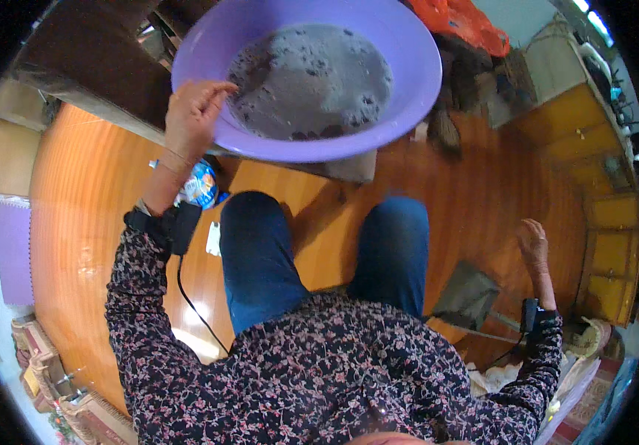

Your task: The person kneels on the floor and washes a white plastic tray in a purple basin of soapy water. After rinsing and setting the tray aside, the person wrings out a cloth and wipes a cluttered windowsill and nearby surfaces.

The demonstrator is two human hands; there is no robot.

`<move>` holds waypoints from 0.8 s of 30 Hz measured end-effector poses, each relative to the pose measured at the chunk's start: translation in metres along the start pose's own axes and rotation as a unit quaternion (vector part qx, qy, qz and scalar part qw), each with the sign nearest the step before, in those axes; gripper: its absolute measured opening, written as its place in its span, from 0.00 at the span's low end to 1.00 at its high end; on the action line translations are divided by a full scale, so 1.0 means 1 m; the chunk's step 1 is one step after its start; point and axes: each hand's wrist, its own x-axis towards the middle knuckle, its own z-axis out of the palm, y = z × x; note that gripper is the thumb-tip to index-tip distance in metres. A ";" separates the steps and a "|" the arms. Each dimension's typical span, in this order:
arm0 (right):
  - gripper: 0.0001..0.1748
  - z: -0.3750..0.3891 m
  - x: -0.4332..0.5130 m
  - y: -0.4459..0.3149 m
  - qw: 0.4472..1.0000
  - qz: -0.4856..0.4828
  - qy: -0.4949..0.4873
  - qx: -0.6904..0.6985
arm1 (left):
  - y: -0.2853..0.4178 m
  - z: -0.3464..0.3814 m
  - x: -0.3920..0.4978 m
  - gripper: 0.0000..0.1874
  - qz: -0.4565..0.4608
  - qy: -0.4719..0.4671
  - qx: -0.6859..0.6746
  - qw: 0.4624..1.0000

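Observation:
A wide purple plastic basin (408,119) stands before me on a dark-topped low table or bench. Grey, cloudy water with patches of foam (319,78) covers its bottom; whether anything lies under the surface is hidden. My left hand (194,114) is at the basin's left rim, fingers bent inward over the edge and above the water. I cannot tell whether it grips the rim or only hovers there. Out to the right, away from the basin, my right hand (532,239) hangs over the wooden floor with loosely bent fingers and nothing visible in it.
Below my left wrist stands a blue-and-white detergent packet or bottle (201,184). A red plastic bag (464,25) lies beyond the basin. A dark grey stool or box (467,295) is near my right side, and yellow wooden cabinets (608,245) line the right.

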 end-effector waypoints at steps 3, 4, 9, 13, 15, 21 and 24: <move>0.18 0.003 0.043 -0.079 0.999 -0.024 0.005 0.045 | 0.011 0.007 0.006 0.08 0.053 0.003 0.004 0.999; 0.16 0.003 0.052 -0.104 0.999 -0.007 -0.010 0.044 | 0.014 0.009 0.008 0.08 0.089 0.006 0.030 0.996; 0.14 -0.002 0.129 -0.185 0.979 -0.140 -0.002 0.147 | 0.029 0.002 -0.004 0.10 0.080 0.066 0.025 0.994; 0.14 -0.010 0.153 -0.218 0.964 -0.128 -0.028 0.233 | 0.043 0.004 -0.001 0.11 0.069 0.035 0.007 0.997; 0.13 -0.011 0.157 -0.228 0.957 -0.097 -0.062 0.268 | 0.051 0.007 0.000 0.12 0.072 0.032 0.019 0.997; 0.15 -0.001 0.162 -0.243 0.974 -0.163 -0.031 0.156 | 0.068 0.017 -0.002 0.14 0.064 0.047 0.047 0.996; 0.15 0.003 0.163 -0.246 0.967 -0.172 -0.034 0.184 | 0.072 0.020 -0.001 0.14 0.055 0.038 0.040 0.997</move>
